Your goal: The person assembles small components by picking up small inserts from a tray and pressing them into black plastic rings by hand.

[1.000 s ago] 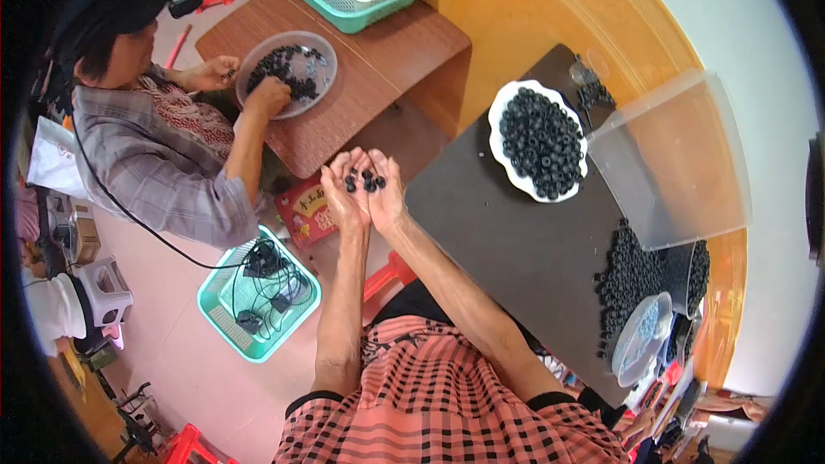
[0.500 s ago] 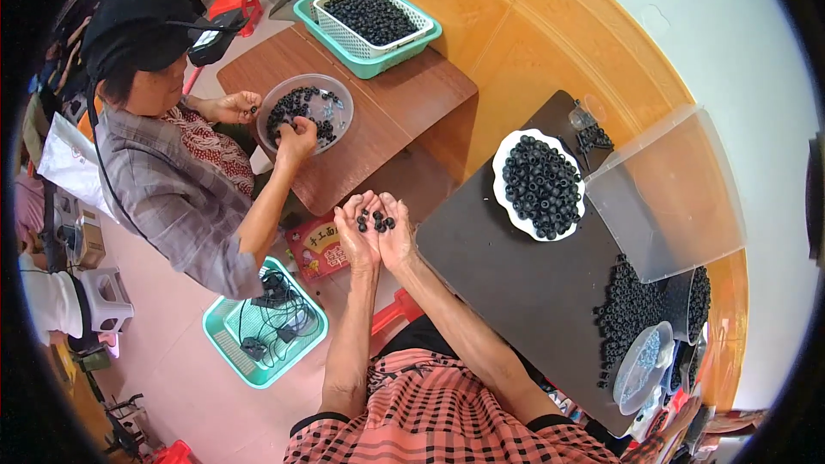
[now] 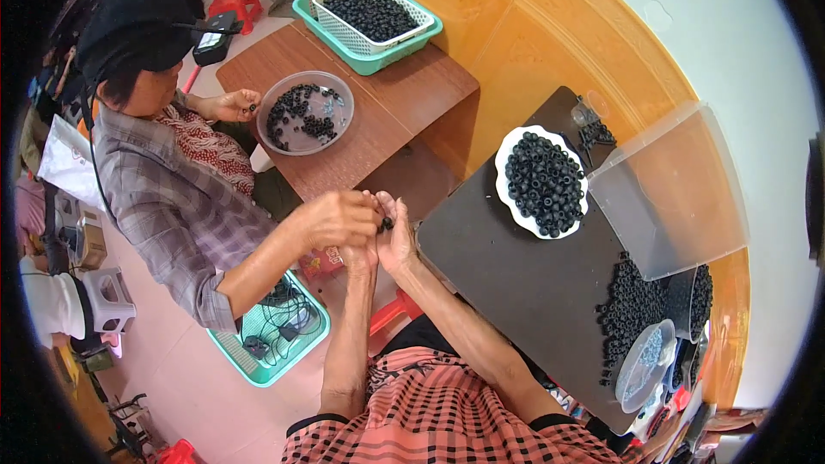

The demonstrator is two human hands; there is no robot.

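Observation:
My two hands are held together, palms up and cupped, beyond the near corner of the dark table. On my right hand (image 3: 400,247) lie a few small black round pieces (image 3: 386,224), close to where the palms meet. Another person's hand (image 3: 337,217) reaches across from the left with its fingers over my palms. It covers most of my left hand (image 3: 358,259), whose fingers are hidden. To my right, a white scalloped plate (image 3: 507,199) is heaped with larger black ring-shaped pieces (image 3: 541,180).
The co-worker's clear bowl (image 3: 344,133) of black pieces stands on a brown table (image 3: 412,90), with a green tray (image 3: 368,64) behind. The dark table (image 3: 507,292) bears a black pile (image 3: 632,309), a clear box (image 3: 675,198) and a tilted tub (image 3: 636,387). A green basket (image 3: 266,374) holds cables.
The co-worker's hand has left the clear bowl and come over my cupped hands, hiding my left palm. Fewer black pieces show in my palms. My forearms have stayed in place.

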